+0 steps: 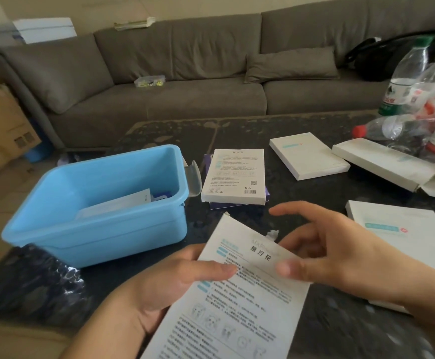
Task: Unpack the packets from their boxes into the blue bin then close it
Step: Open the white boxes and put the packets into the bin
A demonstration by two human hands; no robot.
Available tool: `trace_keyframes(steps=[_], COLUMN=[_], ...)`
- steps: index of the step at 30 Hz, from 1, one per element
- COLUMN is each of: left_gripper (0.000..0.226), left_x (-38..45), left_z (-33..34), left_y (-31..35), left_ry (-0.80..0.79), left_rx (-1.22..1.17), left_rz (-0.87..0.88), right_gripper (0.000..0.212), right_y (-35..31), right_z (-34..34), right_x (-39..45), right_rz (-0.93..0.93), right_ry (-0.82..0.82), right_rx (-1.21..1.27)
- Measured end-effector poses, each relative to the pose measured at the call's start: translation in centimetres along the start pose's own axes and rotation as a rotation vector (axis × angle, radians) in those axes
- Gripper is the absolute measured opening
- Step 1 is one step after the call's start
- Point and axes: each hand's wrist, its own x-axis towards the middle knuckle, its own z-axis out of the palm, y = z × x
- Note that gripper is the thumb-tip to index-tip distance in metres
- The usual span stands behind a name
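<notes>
the white box (237, 294) held in front carries a heading of three chinese characters above small print too fine to read. the box (233, 176) by the bin shows a qr code.

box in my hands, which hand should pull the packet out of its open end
Right. The left hand already grips the box along its side, steadying it. The right hand pinches at the torn upper end, so its fingers are nearest the opening. The blue bin sits left.

Grey sofa (185, 81) (one cushion (291, 64)) behind dark table (237, 133)
</notes>
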Motion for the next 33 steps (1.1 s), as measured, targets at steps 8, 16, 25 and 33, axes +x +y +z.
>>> trace_keyframes(steps=[8, 16, 25, 33], left_gripper=[0.027, 0.030, 0.040, 0.043], left_x=[-0.6, -1.0, -0.9, -1.1], left_z=[-0.1, -0.5, -0.5, 0.2], left_y=[0.4, 0.3, 0.1, 0.6], left_ry=[-0.058, -0.119, -0.118, -0.220], left_rx=[-0.006, -0.015, 0.012, 0.094], left_rz=[0.051, 0.091, 0.123, 0.108], right_gripper=[0.053, 0.040, 0.006, 0.012], right_y=[0.1, 0.1, 0.9, -0.6], right_z=[-0.1, 0.1, 1.2, -0.2], right_x=[0.2, 0.4, 0.0, -0.9], right_rz=[0.037, 0.090, -0.490, -0.219], right_ry=[0.012, 0.025, 0.490, 0.069], right_rx=[0.258, 0.369, -0.494, -0.235])
